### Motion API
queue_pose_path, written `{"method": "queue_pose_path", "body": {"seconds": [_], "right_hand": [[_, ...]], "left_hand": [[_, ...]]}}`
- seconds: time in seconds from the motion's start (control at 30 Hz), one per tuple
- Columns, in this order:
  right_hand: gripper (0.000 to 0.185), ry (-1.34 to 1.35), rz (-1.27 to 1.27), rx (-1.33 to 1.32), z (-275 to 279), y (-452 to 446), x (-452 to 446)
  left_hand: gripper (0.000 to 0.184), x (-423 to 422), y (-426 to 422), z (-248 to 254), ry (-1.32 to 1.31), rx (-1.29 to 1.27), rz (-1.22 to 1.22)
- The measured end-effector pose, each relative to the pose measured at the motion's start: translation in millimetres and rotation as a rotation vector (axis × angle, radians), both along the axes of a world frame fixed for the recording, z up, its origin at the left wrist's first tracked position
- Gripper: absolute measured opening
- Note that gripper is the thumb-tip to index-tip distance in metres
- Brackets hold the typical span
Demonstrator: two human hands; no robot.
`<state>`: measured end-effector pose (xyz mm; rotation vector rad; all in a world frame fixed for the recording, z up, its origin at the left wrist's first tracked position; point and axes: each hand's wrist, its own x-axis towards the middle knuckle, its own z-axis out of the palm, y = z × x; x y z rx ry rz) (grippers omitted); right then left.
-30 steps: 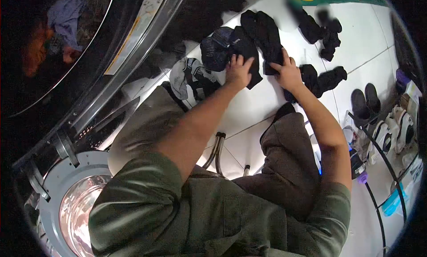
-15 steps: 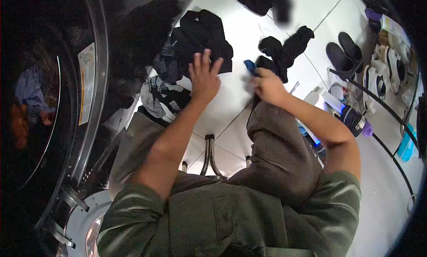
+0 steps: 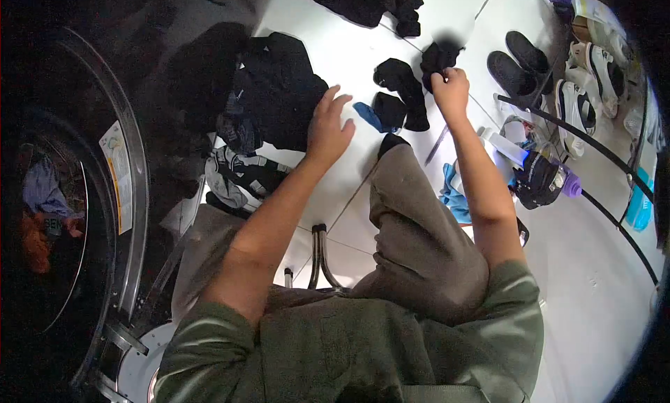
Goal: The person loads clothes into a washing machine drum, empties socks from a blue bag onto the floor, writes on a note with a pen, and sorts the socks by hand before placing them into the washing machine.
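Observation:
My right hand [image 3: 450,92] is closed in a pinch on a dark sock [image 3: 440,55], part of which is blurred. Just left of it, a black sock [image 3: 403,85] lies bunched on the white floor. A blue cloth piece [image 3: 367,115] rests against a small folded black one [image 3: 389,111] close by. Fingers apart and holding nothing, my left hand [image 3: 329,127] hovers by the right edge of a heap of black clothes [image 3: 276,82]. Below that heap are grey and black patterned garments [image 3: 241,176].
At left stands a front-loading washer's round door [image 3: 129,159], with clothes visible behind. More black garments [image 3: 349,4] lie at the top. Right are black slippers [image 3: 516,71], white shoes [image 3: 576,117], a black rack bar [image 3: 572,131] and a purple-capped bottle [image 3: 571,185]. Metal stool legs [image 3: 319,253] stand between my knees.
My right hand has let go of the blue piece, now on the floor, and moved up and right to grip a dark sock. My left hand stays beside the heap; the view has shifted slightly.

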<state>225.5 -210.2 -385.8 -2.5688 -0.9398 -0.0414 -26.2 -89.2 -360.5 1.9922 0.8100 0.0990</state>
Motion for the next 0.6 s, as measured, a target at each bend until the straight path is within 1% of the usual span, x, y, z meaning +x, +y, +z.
{"method": "queue_pose_path", "body": {"seconds": [0.03, 0.07, 0.13, 0.17, 0.2, 0.23, 0.27, 0.3, 0.33, 0.37, 0.4, 0.47, 0.5, 0.53, 0.57, 0.6], "right_hand": [[0.027, 0.155, 0.061, 0.001, 49, 15, -10], [0.027, 0.156, 0.065, 0.002, 79, 23, -7], [0.026, 1.171, 0.065, -0.138, 121, 30, -8], [0.023, 1.287, 0.078, 0.007, 138, 32, -12], [0.021, 1.392, 0.095, 0.161, 150, 37, -16], [0.027, 1.574, -0.118, 0.431, 154, 46, -23], [0.031, 1.708, -0.182, 0.58, 128, 47, -11], [0.035, 1.431, -0.206, 0.427, 107, 49, -7], [0.039, 1.151, -0.224, 0.285, 82, 50, -6], [0.042, 0.616, 0.02, 0.05, 33, 40, -3], [0.044, 0.28, 0.122, -0.103, 10, 32, -9], [0.04, 0.095, 0.153, -0.285, -6, 23, -28], [0.04, 0.102, 0.154, -0.29, -19, 14, -26], [0.034, 0.134, 0.236, -0.304, -30, 5, -17], [0.028, 0.158, 0.316, -0.312, -36, 1, -8], [0.028, 0.151, 0.315, -0.309, -26, 5, -2]], "left_hand": [[0.053, 14, 3, 15, -0.122, 0.081, 0.038], [0.06, 26, 5, 31, -0.241, 0.16, 0.077], [0.079, 52, 13, 61, -0.269, 0.147, 0.023], [0.083, 61, 15, 71, -0.347, 0.071, -0.003], [0.066, 66, 14, 76, -0.385, 0.159, -0.023], [0.054, 71, 19, 79, -0.336, -0.397, 0.03], [0.042, 76, 24, 80, -0.269, -0.951, 0.083], [0.026, 76, 24, 72, -0.344, -0.972, 0.135], [0.026, 74, 26, 72, -0.349, -0.961, 0.138], [0.027, 72, 27, 74, -0.368, -1.028, 0.18], [0.027, 68, 27, 76, -0.385, -1.098, 0.222], [0.026, 62, 27, 74, -0.404, -1.106, 0.247], [0.026, 57, 26, 72, -0.416, -1.109, 0.285], [0.027, 52, 27, 71, -0.429, -1.112, 0.322], [0.031, 45, 29, 54, -0.449, -1.093, 0.334], [0.032, 39, 32, 49, -0.487, -1.081, 0.407]]}}
